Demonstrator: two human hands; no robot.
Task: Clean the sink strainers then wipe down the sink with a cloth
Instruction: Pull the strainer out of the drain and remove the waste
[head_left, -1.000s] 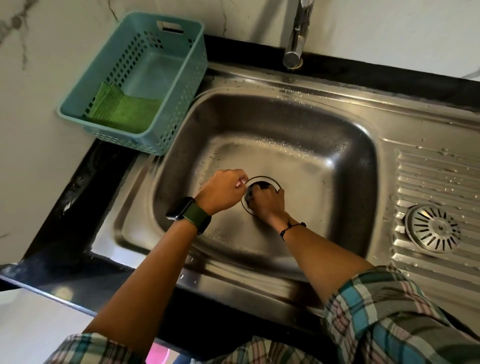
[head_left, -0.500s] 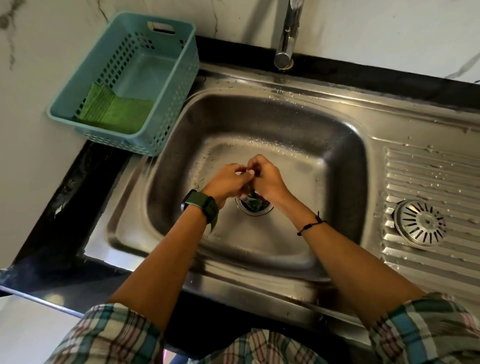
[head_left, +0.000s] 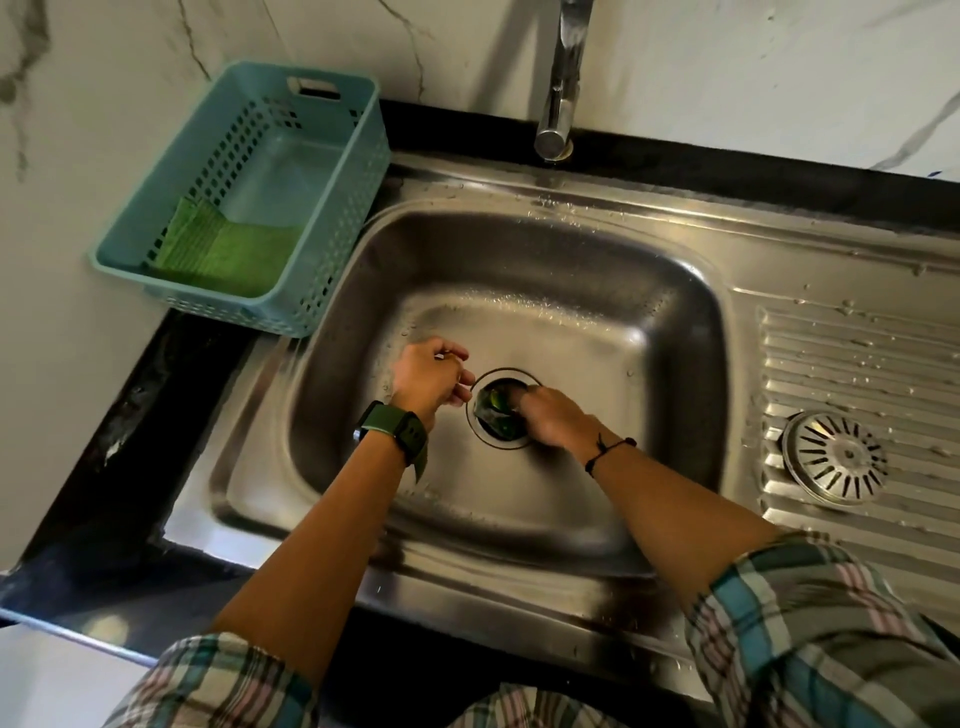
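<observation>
Fingers (head_left: 522, 401) of right hand (head_left: 553, 418) back down in drain (head_left: 500, 410), grasping something dark, unclear; left hand (head_left: 428, 376) drawn aside, loosely curled. Strainer (head_left: 835, 457) lying on drainboard; cleaning ongoing.

On my feed a teal perforated basket (head_left: 332, 171) sits at the upper left, on the black countertop (head_left: 130, 441) against the white marble-veined wall (head_left: 104, 78). I see a chrome tap (head_left: 563, 78) rising at the top centre. Plaid sleeves (head_left: 810, 639) fill the lower edge, and a green-strapped watch (head_left: 397, 434) is visible too.
</observation>
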